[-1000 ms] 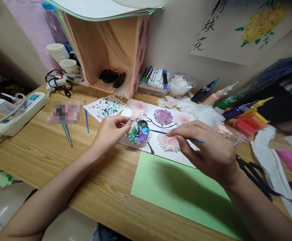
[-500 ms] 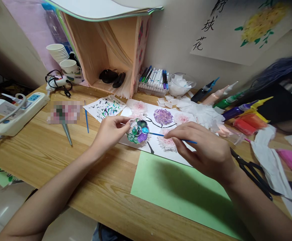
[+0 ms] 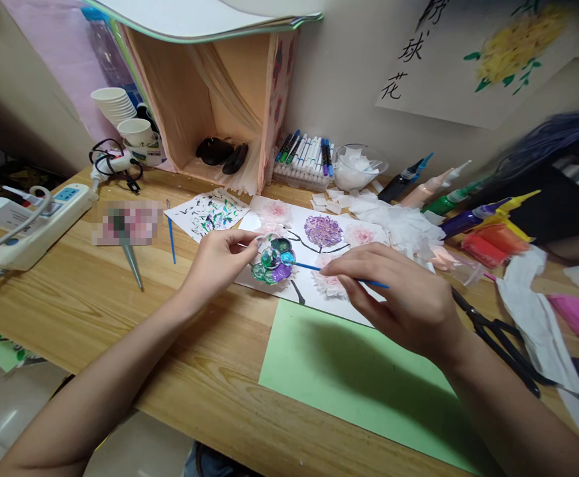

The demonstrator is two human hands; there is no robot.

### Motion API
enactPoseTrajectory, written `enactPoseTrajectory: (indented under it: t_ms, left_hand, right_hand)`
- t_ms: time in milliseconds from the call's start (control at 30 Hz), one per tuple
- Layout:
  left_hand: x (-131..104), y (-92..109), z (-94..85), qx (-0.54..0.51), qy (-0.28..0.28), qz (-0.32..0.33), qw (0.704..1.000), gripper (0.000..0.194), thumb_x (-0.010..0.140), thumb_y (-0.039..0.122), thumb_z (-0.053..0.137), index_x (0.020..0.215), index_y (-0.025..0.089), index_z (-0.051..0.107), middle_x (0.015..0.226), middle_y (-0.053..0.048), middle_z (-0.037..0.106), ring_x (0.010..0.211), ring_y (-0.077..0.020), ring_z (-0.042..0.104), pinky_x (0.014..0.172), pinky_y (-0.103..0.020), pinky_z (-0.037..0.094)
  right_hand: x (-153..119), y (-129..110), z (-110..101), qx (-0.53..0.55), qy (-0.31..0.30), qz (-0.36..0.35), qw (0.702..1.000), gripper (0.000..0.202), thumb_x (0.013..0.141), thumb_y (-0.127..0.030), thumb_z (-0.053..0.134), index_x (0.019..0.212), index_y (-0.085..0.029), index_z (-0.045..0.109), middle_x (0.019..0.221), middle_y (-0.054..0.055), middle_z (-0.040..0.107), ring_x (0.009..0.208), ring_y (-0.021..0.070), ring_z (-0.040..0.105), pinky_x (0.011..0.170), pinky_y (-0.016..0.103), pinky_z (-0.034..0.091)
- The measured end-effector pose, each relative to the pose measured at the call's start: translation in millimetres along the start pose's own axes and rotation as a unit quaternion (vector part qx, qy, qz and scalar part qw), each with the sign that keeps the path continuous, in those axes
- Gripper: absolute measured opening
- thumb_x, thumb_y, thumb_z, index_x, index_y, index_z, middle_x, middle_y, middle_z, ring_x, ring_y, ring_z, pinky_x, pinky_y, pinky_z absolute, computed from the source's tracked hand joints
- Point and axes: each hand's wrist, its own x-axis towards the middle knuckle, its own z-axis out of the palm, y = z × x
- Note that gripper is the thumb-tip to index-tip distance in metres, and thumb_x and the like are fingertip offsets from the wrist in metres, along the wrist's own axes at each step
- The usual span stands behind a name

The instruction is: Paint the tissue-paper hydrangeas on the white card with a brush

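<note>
My left hand (image 3: pixel 222 262) pinches the rim of a small flower-shaped paint palette (image 3: pixel 273 260), its wells smeared with green, purple and blue. Between the fingers of my right hand (image 3: pixel 399 298) is a thin blue paintbrush (image 3: pixel 308 266), its tip in the palette's bright blue well. Beneath both lies a white sheet (image 3: pixel 314 295) bearing a purple flower head (image 3: pixel 323 230), fluffy pink-white paper blossoms (image 3: pixel 275 212) and black stem strokes. The palette and my right hand cover part of that sheet.
Green paper (image 3: pixel 349 377) lies in front. To the right are black scissors (image 3: pixel 498 334), white paper scraps (image 3: pixel 399 218) and paint bottles (image 3: pixel 451 199). At left sit a paint-flecked sheet (image 3: pixel 210 213), another blue brush (image 3: pixel 171 238) and a power strip (image 3: pixel 46 225). An open box (image 3: pixel 234 93) stands behind.
My right hand and the brush have shifted very slightly left, the tip staying in the blue well. My left hand and the palette look nearly still.
</note>
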Motion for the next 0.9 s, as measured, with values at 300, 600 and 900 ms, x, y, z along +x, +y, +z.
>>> enactPoseTrajectory:
  t_ms: [300, 600, 900]
  left_hand:
    - [-0.1, 0.5, 0.6, -0.002, 0.001, -0.004, 1.000, 0.030, 0.078, 0.034, 0.063, 0.096, 0.013, 0.075, 0.083, -0.006, 0.076, 0.071, -0.0184, 0.067, 0.063, -0.025, 0.050]
    - [0.1, -0.6, 0.3, 0.000, 0.000, -0.001, 1.000, 0.030, 0.078, 0.034, 0.063, 0.097, 0.014, 0.075, 0.085, -0.007, 0.076, 0.073, -0.0190, 0.067, 0.065, -0.026, 0.050]
    - [-0.1, -0.3, 0.1, -0.005, 0.002, -0.002, 1.000, 0.029, 0.078, 0.033, 0.063, 0.096, 0.014, 0.075, 0.085, -0.007, 0.076, 0.073, -0.0186, 0.067, 0.065, -0.026, 0.051]
  right_hand:
    - [0.9, -0.8, 0.4, -0.002, -0.006, 0.003, 1.000, 0.013, 0.085, -0.010, 0.053, 0.093, -0.016, 0.060, 0.077, 0.006, 0.069, 0.074, 0.0152, 0.064, 0.066, 0.027, 0.053]
    - [0.8, 0.0, 0.2, -0.002, -0.006, 0.014, 1.000, 0.013, 0.086, -0.011, 0.051, 0.093, -0.018, 0.061, 0.077, 0.005, 0.070, 0.073, 0.0149, 0.065, 0.065, 0.028, 0.053]
    - [0.4, 0.4, 0.6, -0.009, 0.003, 0.016, 1.000, 0.013, 0.086, -0.011, 0.052, 0.093, -0.016, 0.061, 0.077, 0.006, 0.070, 0.074, 0.0160, 0.065, 0.066, 0.029, 0.054]
